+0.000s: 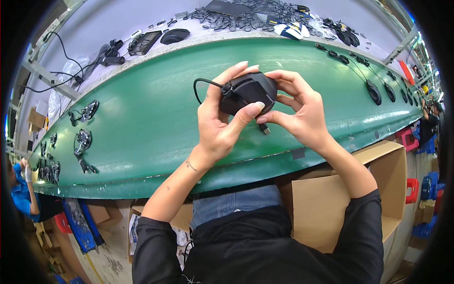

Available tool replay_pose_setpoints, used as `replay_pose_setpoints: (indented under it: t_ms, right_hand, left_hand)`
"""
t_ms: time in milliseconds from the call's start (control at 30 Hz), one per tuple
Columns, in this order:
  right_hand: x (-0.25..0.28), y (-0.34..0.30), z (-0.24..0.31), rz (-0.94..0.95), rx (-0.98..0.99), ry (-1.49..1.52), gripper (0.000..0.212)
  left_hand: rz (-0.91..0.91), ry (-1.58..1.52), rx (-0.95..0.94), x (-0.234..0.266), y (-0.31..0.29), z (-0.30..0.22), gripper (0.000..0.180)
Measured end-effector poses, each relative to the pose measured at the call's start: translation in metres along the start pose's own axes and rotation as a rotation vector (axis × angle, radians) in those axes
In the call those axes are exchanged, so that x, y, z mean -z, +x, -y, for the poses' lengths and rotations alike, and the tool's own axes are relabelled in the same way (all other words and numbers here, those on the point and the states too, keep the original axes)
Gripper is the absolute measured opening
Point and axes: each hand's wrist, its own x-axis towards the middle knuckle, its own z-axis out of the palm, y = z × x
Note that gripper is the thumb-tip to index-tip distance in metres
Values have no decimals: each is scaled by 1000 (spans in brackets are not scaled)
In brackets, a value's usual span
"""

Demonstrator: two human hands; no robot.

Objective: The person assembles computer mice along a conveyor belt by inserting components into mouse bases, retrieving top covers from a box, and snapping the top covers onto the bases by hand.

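Note:
Above the green belt I hold a black computer mouse [255, 89] between both hands. My left hand [216, 120] grips its left side, with the thumb laid across the near edge and the fingers behind. On the other side, my right hand [302, 106] has its fingers curled round the mouse and its thumb near a small black USB plug [264, 128]. The plug sticks out below the mouse, just under the two thumbs. A black cable [200, 80] loops out to the left, beside my left fingers. The underside of the mouse is hidden.
Several finished-looking black mice [373, 92] with cables lie on the green belt [156, 137] at right. Open mouse parts [83, 142] lie at left. Loose black pieces [246, 16] cover the back shelf. A cardboard box [321, 208] stands by my right arm. A person in blue [23, 191] works far left.

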Motion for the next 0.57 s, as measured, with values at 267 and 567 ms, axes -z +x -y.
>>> replay_pose_setpoints:
  t_ms: [267,567]
  right_hand:
    - [-7,-5,2,-5,-51,25,58]
    - [-1,-4,3,133,64,-207,62]
  left_hand:
    - [54,313,-233,5,2,-5,33]
    - [122,415,-221,9,3,-15,30]
